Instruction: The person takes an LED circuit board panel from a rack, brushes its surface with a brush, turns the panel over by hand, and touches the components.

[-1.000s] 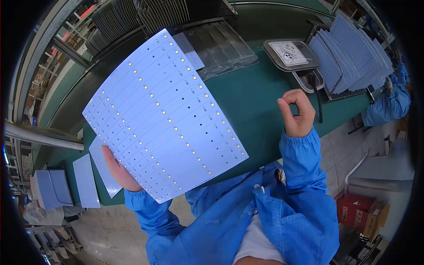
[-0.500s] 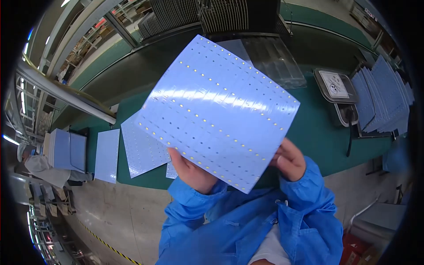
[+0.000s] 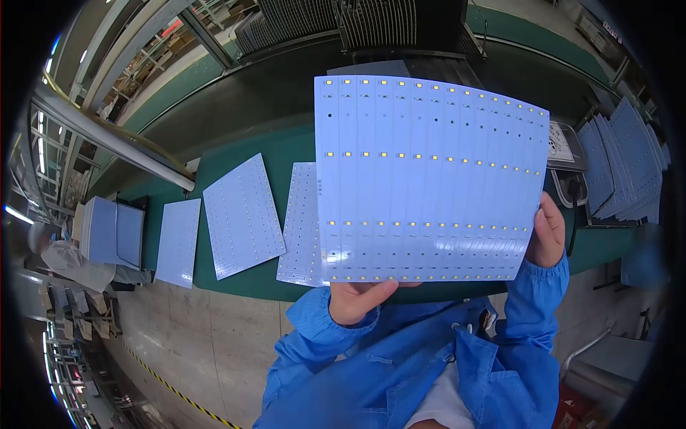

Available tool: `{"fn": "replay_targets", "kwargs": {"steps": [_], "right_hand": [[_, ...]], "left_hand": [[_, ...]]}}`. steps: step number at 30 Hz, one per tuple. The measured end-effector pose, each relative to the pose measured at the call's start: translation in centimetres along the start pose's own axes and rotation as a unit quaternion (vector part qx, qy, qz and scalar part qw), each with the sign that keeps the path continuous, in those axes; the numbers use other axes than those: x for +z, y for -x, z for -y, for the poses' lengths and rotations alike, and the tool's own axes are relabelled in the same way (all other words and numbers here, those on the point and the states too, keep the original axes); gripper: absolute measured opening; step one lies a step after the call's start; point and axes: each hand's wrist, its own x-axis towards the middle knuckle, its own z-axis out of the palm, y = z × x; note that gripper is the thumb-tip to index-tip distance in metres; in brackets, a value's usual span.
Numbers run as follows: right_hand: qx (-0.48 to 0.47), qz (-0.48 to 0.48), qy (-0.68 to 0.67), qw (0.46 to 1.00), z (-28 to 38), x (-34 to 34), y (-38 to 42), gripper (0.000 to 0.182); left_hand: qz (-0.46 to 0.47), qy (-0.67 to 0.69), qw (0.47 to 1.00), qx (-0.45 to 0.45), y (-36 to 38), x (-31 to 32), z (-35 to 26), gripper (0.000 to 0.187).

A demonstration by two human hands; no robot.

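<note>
Raised in front of me is a white LED circuit board panel (image 3: pixel 429 189) with rows of small yellow LEDs. My left hand (image 3: pixel 357 300) grips its bottom edge, thumb on the face and the other fingers mostly behind it. On the panel's right edge, near the lower corner, my right hand (image 3: pixel 547 232) is closed with its fingertips at the border. Left of the held panel, similar LED panels lie on the green bench: one partly covered panel (image 3: pixel 299 222), a tilted panel (image 3: pixel 244 218) and a narrower-looking panel (image 3: pixel 179 242).
Several panels stand in a rack (image 3: pixel 622 164) at the right, beside a metal-framed device (image 3: pixel 569 179). A stack of boards (image 3: pixel 113 236) is at the far left, near another person (image 3: pixel 68 261). Behind the bench (image 3: pixel 221 154) are a dark conveyor (image 3: pixel 286 89) and slotted racks (image 3: pixel 379 25).
The held panel has turned from a diagonal tilt to nearly square-on and shifted right. My right hand has moved right and up along with it; both hands still hold it.
</note>
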Motion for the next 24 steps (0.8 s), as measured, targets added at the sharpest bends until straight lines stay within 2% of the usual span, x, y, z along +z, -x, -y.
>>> {"fn": "replay_targets", "kwargs": {"steps": [4,6,9,16,18,19,20,21,23,24], "right_hand": [[0.003,-0.002,0.006,1.0,0.3,-0.9,-0.3,0.046],[-0.002,-0.001,0.016,1.0,0.6,-1.1,-0.5,0.046],[-0.009,-0.017,0.036,0.999,0.7,-1.3,-0.8,0.047],[-0.046,-0.04,0.069,0.996,1.7,-0.7,-1.2,0.048],[-0.09,-0.181,0.137,0.97,3.2,0.8,-0.9,0.046],[-0.09,-0.18,0.139,0.97,3.3,1.7,-0.6,0.046],[-0.223,-0.214,0.225,0.924,3.4,2.7,0.0,0.044],[-0.348,-0.243,0.306,0.852,3.4,3.7,0.7,0.043],[-0.414,-0.062,0.456,0.785,4.7,5.8,2.2,0.034],[-0.423,0.011,0.473,0.773,4.9,7.3,2.0,0.028]], "left_hand": [[0.015,-0.018,1.0,-0.008,0.2,0.3,-0.5,0.049],[0.043,-0.111,0.993,-0.022,0.1,0.8,-1.1,0.042],[0.027,-0.083,0.994,-0.065,-0.1,2.0,-1.3,0.035],[0.052,-0.125,0.989,-0.057,-0.6,2.7,-1.4,0.034],[0.033,-0.101,0.993,-0.055,-0.6,2.9,-1.1,0.033],[0.033,-0.099,0.993,-0.054,-0.6,3.1,-0.9,0.033],[0.018,-0.094,0.995,-0.037,-0.8,3.3,-0.7,0.033],[0.002,-0.089,0.996,-0.021,-0.8,3.5,-0.5,0.033],[0.011,-0.112,0.993,-0.024,-0.9,3.4,-0.4,0.033],[0.02,-0.136,0.99,-0.025,-0.9,3.3,-0.4,0.033]]}}
